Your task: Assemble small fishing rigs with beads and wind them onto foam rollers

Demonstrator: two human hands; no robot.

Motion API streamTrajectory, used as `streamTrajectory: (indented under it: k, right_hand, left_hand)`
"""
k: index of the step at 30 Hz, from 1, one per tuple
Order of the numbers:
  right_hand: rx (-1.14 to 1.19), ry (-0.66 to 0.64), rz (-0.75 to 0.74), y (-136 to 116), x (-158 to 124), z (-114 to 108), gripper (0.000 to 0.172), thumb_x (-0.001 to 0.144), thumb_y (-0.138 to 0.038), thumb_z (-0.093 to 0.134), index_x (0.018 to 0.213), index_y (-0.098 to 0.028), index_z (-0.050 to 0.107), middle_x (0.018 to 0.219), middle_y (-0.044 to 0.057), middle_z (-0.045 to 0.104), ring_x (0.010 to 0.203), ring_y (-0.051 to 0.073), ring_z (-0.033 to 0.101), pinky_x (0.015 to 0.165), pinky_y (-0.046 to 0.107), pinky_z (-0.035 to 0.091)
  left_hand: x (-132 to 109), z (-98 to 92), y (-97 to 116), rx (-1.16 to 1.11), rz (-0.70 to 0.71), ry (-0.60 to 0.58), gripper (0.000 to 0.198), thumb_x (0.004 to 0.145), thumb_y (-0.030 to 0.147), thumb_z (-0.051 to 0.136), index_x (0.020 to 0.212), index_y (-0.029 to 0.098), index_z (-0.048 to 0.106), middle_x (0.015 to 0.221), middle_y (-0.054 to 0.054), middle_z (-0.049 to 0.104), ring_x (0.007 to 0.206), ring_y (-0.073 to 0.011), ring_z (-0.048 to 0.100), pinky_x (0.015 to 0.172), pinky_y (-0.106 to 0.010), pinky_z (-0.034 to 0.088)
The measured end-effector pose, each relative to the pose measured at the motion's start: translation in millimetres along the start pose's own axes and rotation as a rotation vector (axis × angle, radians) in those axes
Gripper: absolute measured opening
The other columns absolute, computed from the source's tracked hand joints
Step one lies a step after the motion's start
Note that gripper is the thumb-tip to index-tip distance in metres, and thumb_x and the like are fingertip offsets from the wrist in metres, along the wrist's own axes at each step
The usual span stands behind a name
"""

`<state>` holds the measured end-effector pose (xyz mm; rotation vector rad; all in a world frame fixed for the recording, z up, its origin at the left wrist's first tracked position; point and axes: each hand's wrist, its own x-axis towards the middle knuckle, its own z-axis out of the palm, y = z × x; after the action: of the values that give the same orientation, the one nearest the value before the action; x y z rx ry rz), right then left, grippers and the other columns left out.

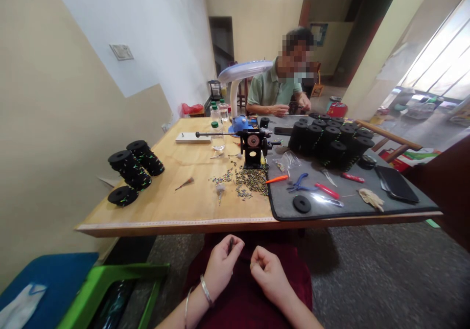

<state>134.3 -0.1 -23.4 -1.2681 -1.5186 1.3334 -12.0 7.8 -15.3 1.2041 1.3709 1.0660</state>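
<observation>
My left hand (221, 265) rests in my lap over dark red cloth, below the table's front edge, fingers curled around a small dark item I cannot make out. My right hand (267, 269) sits beside it, fingers pinched together; what it holds, if anything, is too small to see. A bangle circles my left wrist. On the wooden table (176, 211) ahead lies a pile of small metal pieces (247, 179) in front of a black winding machine (252, 145).
Black spools (132, 168) stand at the table's left, many more (330, 140) on a grey mat (352, 197) with pliers (299, 184), red tools and a phone. A desk lamp (242, 74) and bottles stand behind. Another person (282, 86) works at the far side. A green crate and blue seat sit at lower left.
</observation>
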Motion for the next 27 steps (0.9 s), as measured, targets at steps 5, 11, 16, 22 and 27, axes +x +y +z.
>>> streamTrajectory:
  k: [5, 11, 16, 22, 27]
  right_hand:
    - [0.027, 0.005, 0.01, 1.8, 0.6, 0.8, 0.009, 0.063, -0.017, 0.042, 0.056, -0.021, 0.038, 0.051, -0.008, 0.033, 0.049, 0.009, 0.027, 0.046, 0.022, 0.022]
    - [0.162, 0.039, 0.062, 9.4, -0.7, -0.6, 0.011, 0.063, -0.017, 0.044, 0.056, -0.021, 0.037, 0.047, -0.009, 0.032, 0.045, 0.007, 0.026, 0.044, 0.021, 0.02]
    - [0.38, 0.028, 0.169, 8.2, -1.3, -0.1, 0.012, 0.071, -0.027, 0.048, 0.064, -0.021, 0.041, 0.04, -0.012, 0.034, 0.036, 0.006, 0.025, 0.038, 0.019, 0.017]
    - [0.387, 0.018, 0.171, 0.4, -3.9, 0.7, 0.019, 0.074, -0.033, 0.054, 0.065, -0.02, 0.042, 0.041, -0.011, 0.039, 0.036, 0.005, 0.026, 0.039, 0.018, 0.017]
    - [0.301, 0.007, 0.114, 3.3, -3.7, 0.5, 0.026, 0.076, -0.039, 0.057, 0.064, -0.02, 0.043, 0.042, -0.01, 0.04, 0.039, 0.006, 0.031, 0.04, 0.019, 0.022]
  left_hand:
    - [-0.1, 1.7, 0.3, -0.036, -0.018, 0.032, 0.026, 0.077, 0.041, 0.059, 0.07, 0.016, 0.056, 0.059, 0.005, 0.045, 0.05, -0.009, 0.037, 0.047, -0.02, 0.031]
    - [8.1, -12.0, -2.1, -0.172, -0.055, 0.175, 0.028, 0.074, 0.044, 0.061, 0.072, 0.017, 0.055, 0.052, 0.009, 0.035, 0.044, -0.0067, 0.029, 0.041, -0.018, 0.024]
    - [4.0, -18.1, 0.1, -0.286, -0.224, -0.018, 0.028, 0.065, 0.038, 0.07, 0.075, 0.013, 0.061, 0.052, 0.01, 0.038, 0.04, -0.0029, 0.023, 0.04, -0.019, 0.015]
    - [-5.3, -8.1, 10.0, -0.313, -0.348, -0.34, 0.027, 0.062, 0.03, 0.073, 0.079, 0.011, 0.066, 0.05, 0.01, 0.037, 0.04, -0.0026, 0.022, 0.041, -0.021, 0.012]
    - [0.6, -1.3, 11.7, -0.3, -0.325, -0.261, 0.031, 0.062, 0.039, 0.074, 0.07, 0.011, 0.06, 0.05, 0.009, 0.042, 0.04, -0.0028, 0.023, 0.041, -0.022, 0.012]
